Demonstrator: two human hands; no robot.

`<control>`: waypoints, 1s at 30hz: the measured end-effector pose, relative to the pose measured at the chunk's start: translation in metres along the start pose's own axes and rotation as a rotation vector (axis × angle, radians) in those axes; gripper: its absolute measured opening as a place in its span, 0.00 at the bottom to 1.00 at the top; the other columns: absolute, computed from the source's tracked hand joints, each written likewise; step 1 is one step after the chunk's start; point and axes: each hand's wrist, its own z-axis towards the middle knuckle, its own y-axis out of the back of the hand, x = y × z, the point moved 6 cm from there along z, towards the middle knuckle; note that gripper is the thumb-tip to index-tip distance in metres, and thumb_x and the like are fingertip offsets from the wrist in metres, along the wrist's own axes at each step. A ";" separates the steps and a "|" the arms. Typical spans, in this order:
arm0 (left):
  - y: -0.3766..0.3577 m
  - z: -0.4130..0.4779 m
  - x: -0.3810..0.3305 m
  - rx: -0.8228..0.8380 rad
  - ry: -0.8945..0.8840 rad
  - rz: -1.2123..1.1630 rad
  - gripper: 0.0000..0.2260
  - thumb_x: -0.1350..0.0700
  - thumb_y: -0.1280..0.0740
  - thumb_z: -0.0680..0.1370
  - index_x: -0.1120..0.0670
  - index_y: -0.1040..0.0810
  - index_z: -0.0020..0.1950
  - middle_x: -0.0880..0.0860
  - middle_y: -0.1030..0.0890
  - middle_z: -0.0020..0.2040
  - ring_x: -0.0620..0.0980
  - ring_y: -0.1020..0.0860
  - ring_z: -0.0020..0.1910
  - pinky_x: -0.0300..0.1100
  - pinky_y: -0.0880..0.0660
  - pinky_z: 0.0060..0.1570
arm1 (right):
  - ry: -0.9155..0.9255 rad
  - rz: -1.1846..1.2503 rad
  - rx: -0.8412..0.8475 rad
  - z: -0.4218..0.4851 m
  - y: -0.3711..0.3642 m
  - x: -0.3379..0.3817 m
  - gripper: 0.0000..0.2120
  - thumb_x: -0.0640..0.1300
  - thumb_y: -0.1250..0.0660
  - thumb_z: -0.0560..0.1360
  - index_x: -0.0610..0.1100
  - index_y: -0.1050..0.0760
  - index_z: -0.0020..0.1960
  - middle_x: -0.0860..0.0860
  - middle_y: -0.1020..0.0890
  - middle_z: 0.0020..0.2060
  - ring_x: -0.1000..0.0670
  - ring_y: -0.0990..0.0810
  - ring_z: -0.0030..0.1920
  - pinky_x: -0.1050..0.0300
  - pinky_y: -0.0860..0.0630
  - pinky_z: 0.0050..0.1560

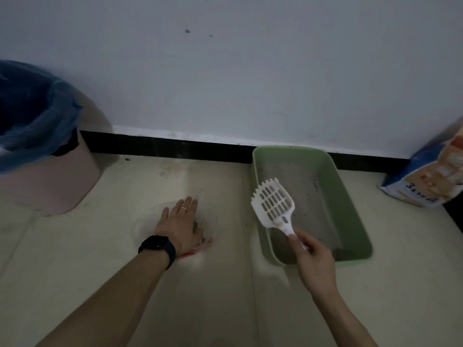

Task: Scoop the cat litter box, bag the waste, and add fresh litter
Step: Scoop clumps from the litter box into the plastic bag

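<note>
green box (350, 194), white scoop (273, 202), pink bin (50, 186)

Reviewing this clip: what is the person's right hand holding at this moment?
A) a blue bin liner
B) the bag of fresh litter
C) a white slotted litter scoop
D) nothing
C: the right hand grips the handle of the white slotted litter scoop, raised over the green litter box.

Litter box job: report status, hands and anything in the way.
Right hand grips scoop over litter box. Left hand flat on clear bag on floor. Nothing blocking.
</note>
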 end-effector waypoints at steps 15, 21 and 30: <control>-0.017 0.048 -0.163 -0.077 -0.207 -0.043 0.33 0.41 0.52 0.83 0.53 0.66 0.79 0.50 0.64 0.80 0.47 0.63 0.78 0.52 0.59 0.77 | 0.200 -0.915 0.046 0.127 0.034 0.002 0.19 0.45 0.39 0.79 0.51 0.28 0.69 0.47 0.25 0.63 0.44 0.24 0.56 0.49 0.22 0.54; -0.028 0.053 -0.164 -0.081 -0.154 0.031 0.33 0.43 0.53 0.83 0.54 0.70 0.77 0.50 0.68 0.78 0.47 0.67 0.77 0.49 0.63 0.76 | 0.306 -1.026 0.106 0.178 -0.011 0.027 0.17 0.43 0.40 0.80 0.50 0.27 0.68 0.49 0.27 0.65 0.44 0.25 0.59 0.50 0.24 0.50; -0.027 0.053 -0.167 -0.057 -0.123 0.045 0.33 0.43 0.52 0.83 0.54 0.71 0.77 0.51 0.68 0.78 0.47 0.68 0.77 0.48 0.65 0.75 | 0.345 -1.254 0.174 0.188 -0.013 0.013 0.14 0.43 0.41 0.80 0.49 0.24 0.64 0.50 0.22 0.61 0.44 0.26 0.63 0.50 0.29 0.56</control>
